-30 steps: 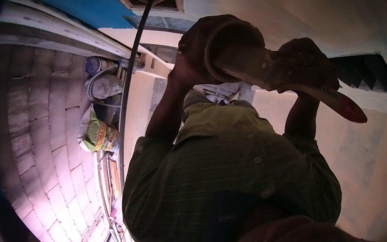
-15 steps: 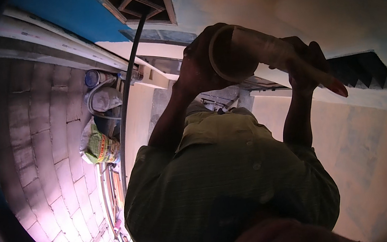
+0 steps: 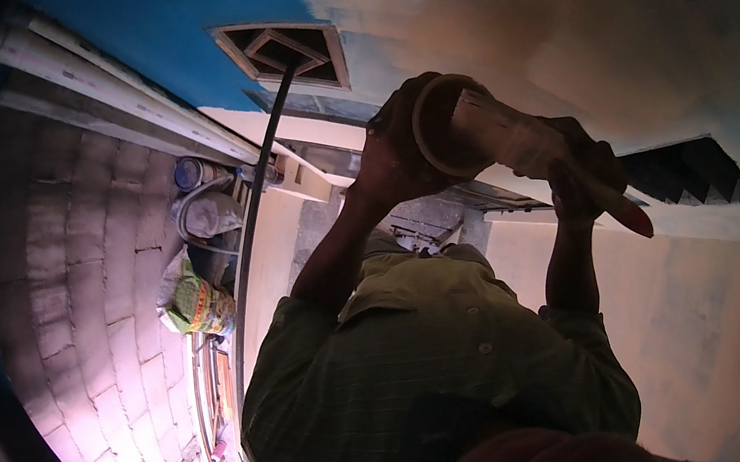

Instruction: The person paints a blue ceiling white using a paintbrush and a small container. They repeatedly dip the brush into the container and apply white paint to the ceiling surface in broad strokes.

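Note:
My left hand is wrapped round a round, open container, its mouth tipped toward the view. In my right hand is a paintbrush with a pale, wide head and a handle that ends in a red tip. The bristles overlap the container's mouth; whether they touch its inside I cannot tell. What the container holds is too dark to make out. Both hands are raised in front of my chest, close to a wall with patchy pale paint over blue.
A framed vent opening sits in the wall, and a dark cable runs down from it. A dark opening is at right. Along the block-patterned surface stand a bucket and a printed sack.
The surroundings sit lower in the picture. The brush's handle end has swung down and slightly left, and its head now shows more clearly over the container's mouth. Both holds are unchanged.

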